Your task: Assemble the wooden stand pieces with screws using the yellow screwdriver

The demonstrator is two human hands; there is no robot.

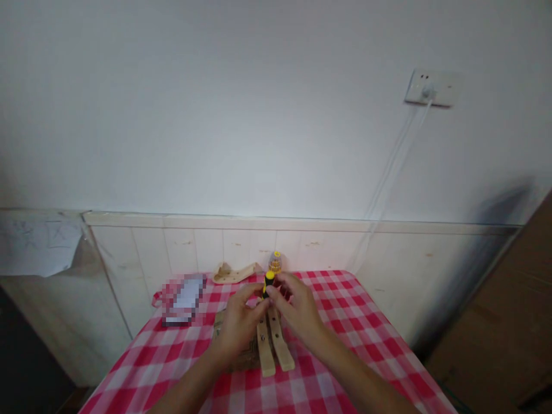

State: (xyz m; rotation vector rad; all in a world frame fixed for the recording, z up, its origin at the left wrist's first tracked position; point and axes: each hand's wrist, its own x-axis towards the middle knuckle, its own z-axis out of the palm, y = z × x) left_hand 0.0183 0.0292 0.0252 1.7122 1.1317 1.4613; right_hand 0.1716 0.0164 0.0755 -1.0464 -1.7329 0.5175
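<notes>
A screwdriver (268, 282) with a yellow and black handle stands upright between my hands, over two pale wooden strips (271, 339) with holes in them. My right hand (297, 302) closes its thumb and fingers on the handle. From the other side, my left hand (241, 316) pinches thumb and index finger at the handle's lower part. The tip of the screwdriver is hidden behind my fingers. Under the strips and my left hand lies a brown printed piece (244, 356), perhaps cardboard.
Behind my hands stands a small clear container (275, 262) with a yellow top. A curved wooden piece (235, 274) lies at the table's back edge. To the left is a phone-like object (185, 300), blurred out. A red checked cloth (345, 339) covers the table against the wall.
</notes>
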